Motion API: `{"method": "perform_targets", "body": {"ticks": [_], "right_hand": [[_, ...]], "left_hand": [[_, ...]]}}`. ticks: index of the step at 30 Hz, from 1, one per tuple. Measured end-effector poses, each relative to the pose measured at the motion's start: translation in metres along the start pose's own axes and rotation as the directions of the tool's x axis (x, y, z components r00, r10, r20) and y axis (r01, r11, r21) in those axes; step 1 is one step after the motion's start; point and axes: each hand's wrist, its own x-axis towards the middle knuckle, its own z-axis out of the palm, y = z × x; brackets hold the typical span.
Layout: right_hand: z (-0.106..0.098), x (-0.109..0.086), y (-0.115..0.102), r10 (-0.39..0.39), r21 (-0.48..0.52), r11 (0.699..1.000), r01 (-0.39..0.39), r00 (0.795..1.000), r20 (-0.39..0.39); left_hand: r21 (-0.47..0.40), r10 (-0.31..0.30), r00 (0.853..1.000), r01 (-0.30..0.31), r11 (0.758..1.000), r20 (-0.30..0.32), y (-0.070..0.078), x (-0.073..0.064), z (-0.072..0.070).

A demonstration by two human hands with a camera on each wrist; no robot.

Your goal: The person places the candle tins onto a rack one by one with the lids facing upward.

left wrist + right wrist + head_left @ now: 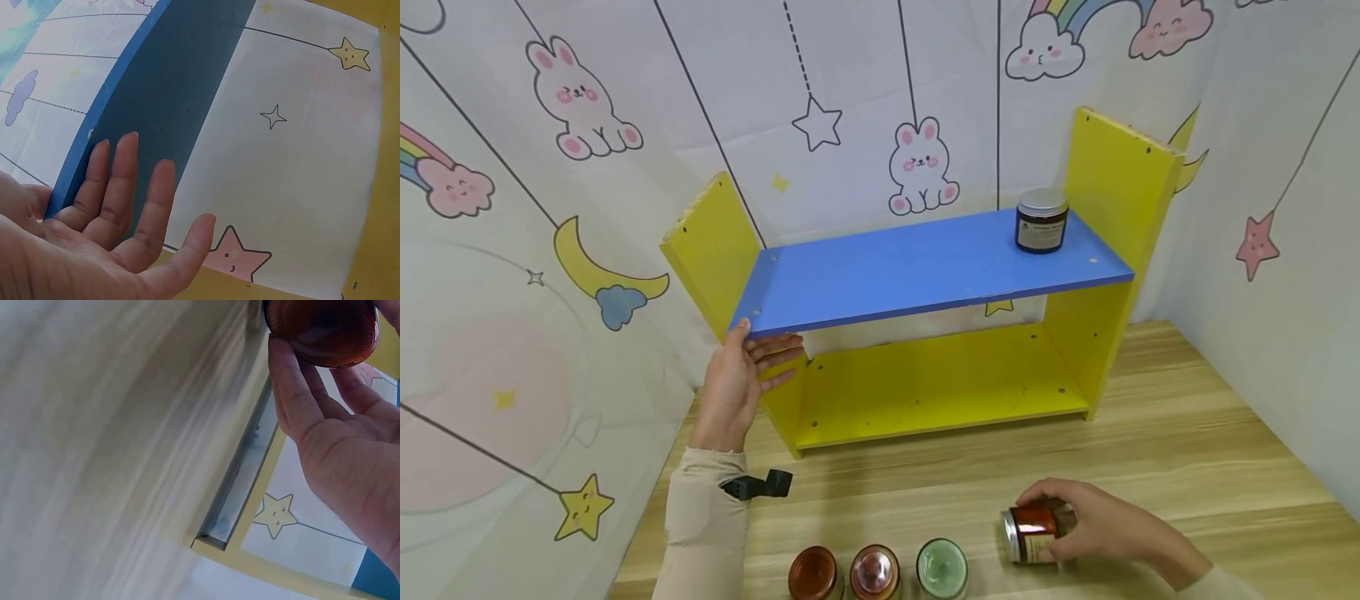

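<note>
My left hand [733, 392] is at the front left corner of the blue shelf board [895, 275], with the thumb over its edge and the fingers spread below it. The left wrist view shows the board's edge [94, 125] running between thumb and fingers [125, 181]. Low on the right, my right hand [1101, 525] grips an amber glass jar [1033, 533] with a silver lid and a pale label. That jar is tipped on its side, lid pointing left. From the right wrist camera, the jar's round amber base [322, 328] shows between the fingers.
A dark lidded jar [1041, 221] stands on the blue board's right end. Yellow side panels [1120, 183] and a yellow bottom board [925, 383] frame the shelf. Along the wooden table's [1180, 433] near edge are two amber jars [812, 573] and a green jar [942, 568].
</note>
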Motion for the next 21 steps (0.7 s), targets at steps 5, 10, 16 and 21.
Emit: {"method": "perform_targets", "body": {"ticks": [5, 10, 16, 21], "right_hand": [[0.0, 0.005, -0.004, 0.04, -0.035, 0.999, -0.04, 0.999, -0.003], [0.0, 0.009, -0.009, 0.08, -0.13, 0.988, -0.082, 0.997, -0.02], [0.001, 0.011, -0.014, 0.109, -0.163, 0.98, -0.115, 0.993, -0.041], [0.003, 0.01, -0.014, 0.115, -0.171, 0.977, -0.125, 0.991, -0.064]], "left_hand": [[-0.001, -0.003, 1.0, 0.003, 1.0, 0.001, 0.0, 0.0, -0.001], [-0.002, 0.0, 1.0, 0.0, 1.0, -0.002, 0.0, -0.001, 0.001], [-0.002, 0.002, 1.0, -0.002, 1.0, 0.0, 0.001, -0.002, 0.001], [0.001, 0.003, 1.0, -0.003, 1.0, 0.0, 0.001, -0.002, 0.001]]}}
